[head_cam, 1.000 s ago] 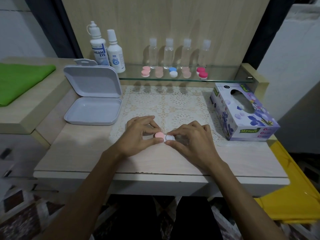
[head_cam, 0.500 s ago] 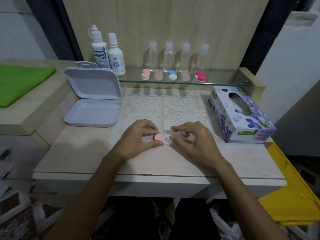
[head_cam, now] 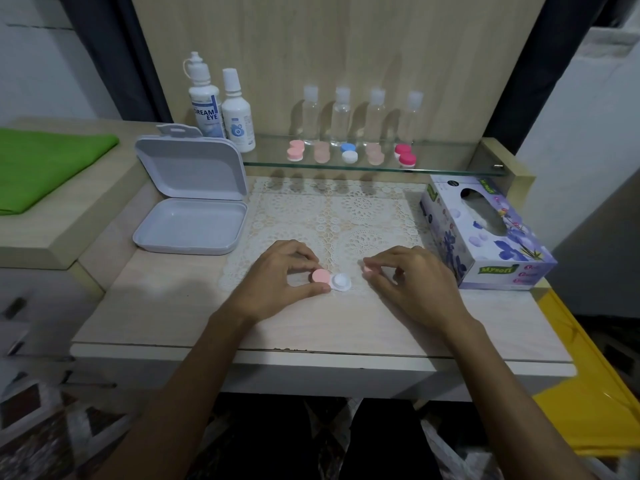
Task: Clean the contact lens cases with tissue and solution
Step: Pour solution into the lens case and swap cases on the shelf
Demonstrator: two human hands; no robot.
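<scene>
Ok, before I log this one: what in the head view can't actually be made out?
- Head view: whether the open well of the lens case holds liquid; too small and pale.
- Head view: how much of the pink cap the right hand holds; its fingers hide most of it.
- Head view: small print on the solution bottles; too small.
- Head view: tissue inside the tissue box; the slot film is hazy.

One head-worn, wide-angle view looks forward and steeply down over the desk. The desk fills the middle of the picture, its near edge running across the lower part. Beyond the desk, the glass shelf and wooden back panel close the top. Both forearms enter from the bottom corners, close beneath the lens.
</scene>
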